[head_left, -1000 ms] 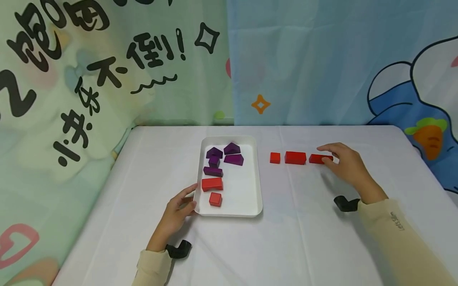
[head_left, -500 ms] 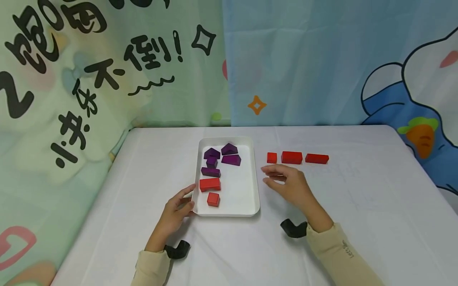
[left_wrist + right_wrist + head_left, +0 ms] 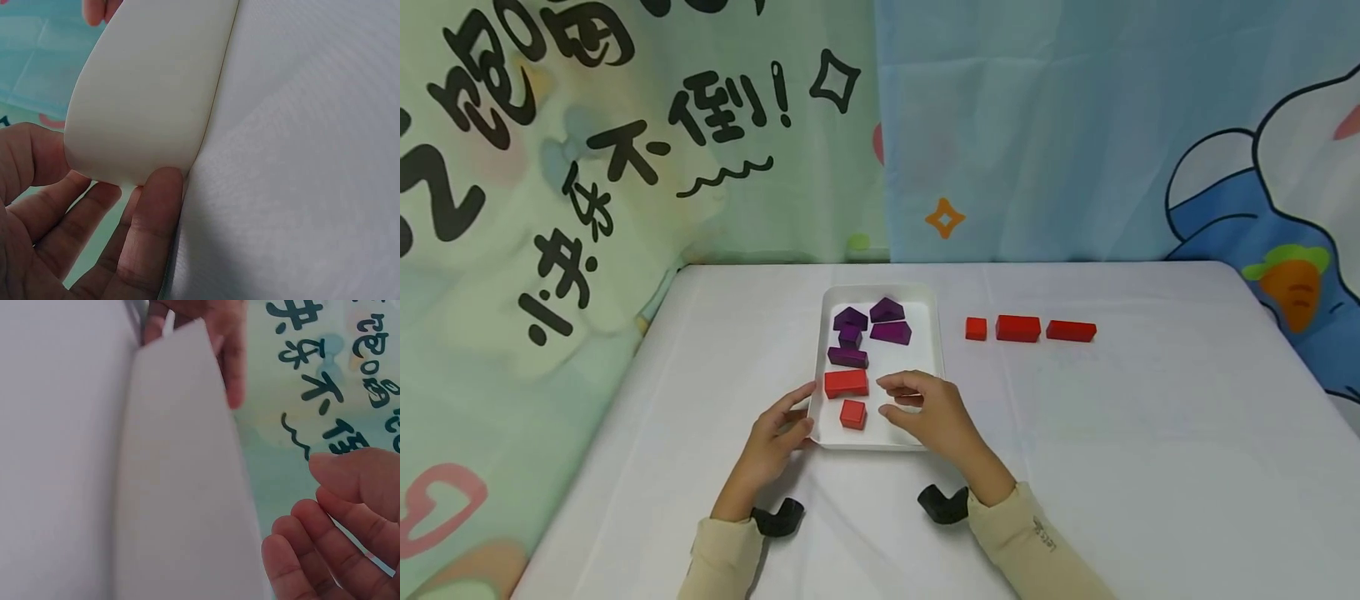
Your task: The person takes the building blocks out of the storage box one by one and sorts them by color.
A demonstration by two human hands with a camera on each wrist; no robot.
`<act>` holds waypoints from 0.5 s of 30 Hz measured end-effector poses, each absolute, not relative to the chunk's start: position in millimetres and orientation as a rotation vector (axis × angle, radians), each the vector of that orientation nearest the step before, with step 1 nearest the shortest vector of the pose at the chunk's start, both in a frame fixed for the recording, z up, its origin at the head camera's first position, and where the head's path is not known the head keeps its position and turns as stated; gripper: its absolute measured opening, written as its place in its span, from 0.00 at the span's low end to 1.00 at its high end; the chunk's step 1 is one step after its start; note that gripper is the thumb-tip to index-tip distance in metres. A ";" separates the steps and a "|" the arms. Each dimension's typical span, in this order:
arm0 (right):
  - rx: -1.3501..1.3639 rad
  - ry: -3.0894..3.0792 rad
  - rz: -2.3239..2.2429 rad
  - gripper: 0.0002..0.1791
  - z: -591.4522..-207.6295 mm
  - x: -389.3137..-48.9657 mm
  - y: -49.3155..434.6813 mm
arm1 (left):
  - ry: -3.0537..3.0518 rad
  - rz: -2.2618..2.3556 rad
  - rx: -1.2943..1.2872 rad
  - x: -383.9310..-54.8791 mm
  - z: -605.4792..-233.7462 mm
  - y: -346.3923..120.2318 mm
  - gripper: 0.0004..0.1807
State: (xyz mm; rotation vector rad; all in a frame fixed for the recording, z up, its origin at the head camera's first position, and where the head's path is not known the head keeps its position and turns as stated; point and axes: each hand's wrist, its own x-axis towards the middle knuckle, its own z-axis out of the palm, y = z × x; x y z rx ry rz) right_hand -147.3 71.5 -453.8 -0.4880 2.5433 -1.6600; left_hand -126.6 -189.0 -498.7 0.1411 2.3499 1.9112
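Observation:
My left hand [image 3: 772, 446] touches the left side of a white tray [image 3: 925, 333] near its front corner, fingers and thumb spread along the wall. In the left wrist view its fingertips rest against the tray's outer wall [image 3: 144, 87]. My right hand [image 3: 932, 415] hovers over the tray's front right part, thumb and fingers apart with nothing between them. Just left of its fingertips sit a red cube [image 3: 853, 414] and a red rectangular block [image 3: 846, 383]. Behind those are several purple blocks, among them a purple bar [image 3: 847, 357] and a purple pentagonal block [image 3: 887, 309].
Right of the tray a small red block [image 3: 976, 328], a thicker red block [image 3: 1018, 328] and a long red block [image 3: 1071, 331] lie in a row on the white tablecloth [image 3: 1150, 467]. A printed curtain [image 3: 1037, 125] hangs behind the table.
My right hand has moved left from the long red block, past the row's front, to over the tray. The long red block is left on the table. The left hand stays at the tray.

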 end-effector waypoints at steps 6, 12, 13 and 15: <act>-0.487 2.519 -1.647 0.16 -465.1 -147.1 54.4 | 2.362 1.912 0.155 -127.5 -500.5 -189.3 0.28; -0.458 2.563 -1.556 0.18 -468.6 -149.6 40.2 | 2.366 1.903 0.142 -127.7 -501.3 -189.6 0.28; -0.452 2.571 -1.533 0.19 -468.4 -150.3 37.8 | 2.368 1.900 0.140 -127.7 -501.3 -189.5 0.28; -0.454 2.594 -1.477 0.20 -468.5 -151.9 33.9 | 2.369 1.896 0.134 -127.5 -500.9 -189.1 0.28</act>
